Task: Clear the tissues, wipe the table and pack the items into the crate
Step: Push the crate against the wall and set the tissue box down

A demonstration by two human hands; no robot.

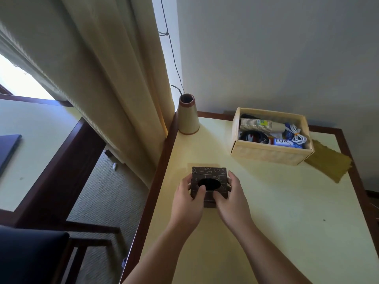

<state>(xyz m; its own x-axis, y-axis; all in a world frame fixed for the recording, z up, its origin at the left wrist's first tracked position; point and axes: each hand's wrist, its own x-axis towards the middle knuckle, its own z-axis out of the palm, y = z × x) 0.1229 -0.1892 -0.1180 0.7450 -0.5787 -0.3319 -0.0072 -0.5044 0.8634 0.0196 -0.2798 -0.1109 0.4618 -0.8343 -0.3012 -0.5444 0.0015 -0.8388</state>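
Observation:
A dark brown square tissue box [209,174] with an oval hole in its top sits on the pale yellow table [266,212], near the left edge. My left hand [187,201] grips its left side and my right hand [230,198] grips its right side, thumbs on the top. No tissue shows in the hole. At the back right stands a light wooden crate [266,153] holding a stack of paper cups [260,125], black cables, a white cable and a blue soap pack. A yellow-olive cloth [330,162] lies flat beside the crate's right corner.
A tall cream vase [187,115] with a brown rim stands at the table's back left corner, against the curtain [114,78]. The table has a dark wood rim. Left of it are carpet, a dark chair [30,255] and another table.

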